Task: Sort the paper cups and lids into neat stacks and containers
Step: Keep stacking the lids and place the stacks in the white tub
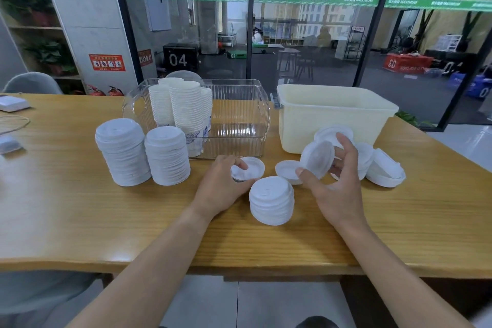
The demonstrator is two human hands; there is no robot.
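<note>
Long yellow wooden table (80, 221). Clear ribbed plastic bin (239, 114) holding nested white paper cups (181, 106); cream plastic tub (332, 117) just right of it. Two tall stacks of white plastic lids (143, 152) at left. Short white lid stack (271, 200) between both hands. Left hand (223, 186) pinching flat lid (249, 169) on table. Right hand (335, 184), fingers (346, 146) curled round tilted lid (316, 158), raised just right and beyond short stack. Loose lids (383, 168) beyond.

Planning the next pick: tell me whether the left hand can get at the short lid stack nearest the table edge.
Probably yes: the short lid stack stands open just right of the left hand, nothing between, though that hand already grips a lid.
</note>
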